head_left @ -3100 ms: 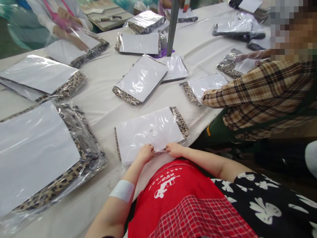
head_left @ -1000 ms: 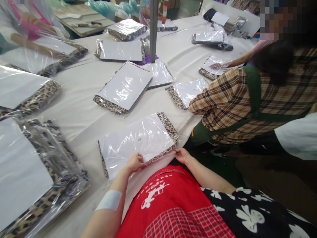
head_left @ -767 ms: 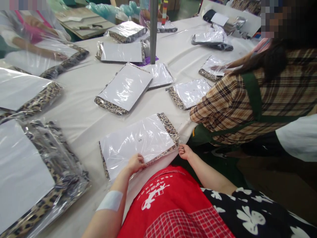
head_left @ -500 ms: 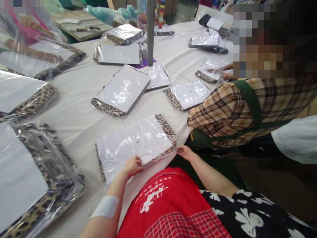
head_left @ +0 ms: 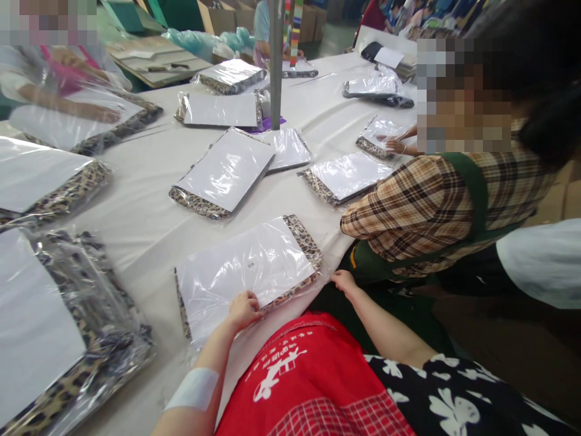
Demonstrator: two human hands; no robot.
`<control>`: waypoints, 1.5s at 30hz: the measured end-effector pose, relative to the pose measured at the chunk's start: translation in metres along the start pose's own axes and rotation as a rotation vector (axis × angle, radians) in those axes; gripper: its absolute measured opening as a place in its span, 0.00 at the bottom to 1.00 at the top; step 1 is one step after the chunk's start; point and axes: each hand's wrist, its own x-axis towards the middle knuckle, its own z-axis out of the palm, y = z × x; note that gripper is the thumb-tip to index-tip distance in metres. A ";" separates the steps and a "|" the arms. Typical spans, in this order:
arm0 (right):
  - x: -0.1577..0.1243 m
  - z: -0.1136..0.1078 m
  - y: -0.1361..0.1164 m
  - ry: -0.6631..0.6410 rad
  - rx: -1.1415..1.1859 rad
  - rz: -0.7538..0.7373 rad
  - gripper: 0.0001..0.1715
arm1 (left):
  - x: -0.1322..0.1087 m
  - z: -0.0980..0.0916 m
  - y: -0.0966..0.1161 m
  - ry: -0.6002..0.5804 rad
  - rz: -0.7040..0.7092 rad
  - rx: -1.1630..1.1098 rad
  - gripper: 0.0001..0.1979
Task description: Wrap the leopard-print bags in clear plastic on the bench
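The left hand (head_left: 245, 309) lies on the near packet (head_left: 252, 254), its fingers bent at the long edge closest to the wearer; whether they grip is hidden. The right hand (head_left: 344, 283) is narrow, fingertips together just beside the near packet's right corner; I cannot tell whether they pinch its clear wrapping. The near packet lies flat by the desk's edge, white-topped, leopard print showing along its sides, with only a slim strip of cloth between it and the red apron (head_left: 295, 375). The desk (head_left: 145, 200) wears a creased white cover, and a broader band of it runs left of the near packet, as far as a large packet (head_left: 40, 315). Beyond the near packet another band leads to a tilted packet (head_left: 227, 166); behind that rises a grey post (head_left: 275, 72). To the right the space is tight: the desk's edge slants away from the near packet towards a co-worker's plaid sleeve (head_left: 399, 200), close by. Well beyond the near packet, to the left, are a wooden board (head_left: 136, 60), teal plastic bags (head_left: 193, 42) and cardboard boxes (head_left: 222, 19).
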 end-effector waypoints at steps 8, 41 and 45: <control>0.004 0.007 -0.001 -0.006 -0.050 -0.085 0.17 | -0.001 0.002 0.001 -0.003 -0.002 0.037 0.07; -0.056 0.038 -0.009 -0.213 -1.063 -0.895 0.13 | -0.005 0.002 0.004 -0.010 -0.009 0.001 0.07; -0.052 0.030 -0.015 -0.173 -1.081 -0.874 0.13 | -0.004 0.001 0.004 -0.018 -0.020 0.006 0.08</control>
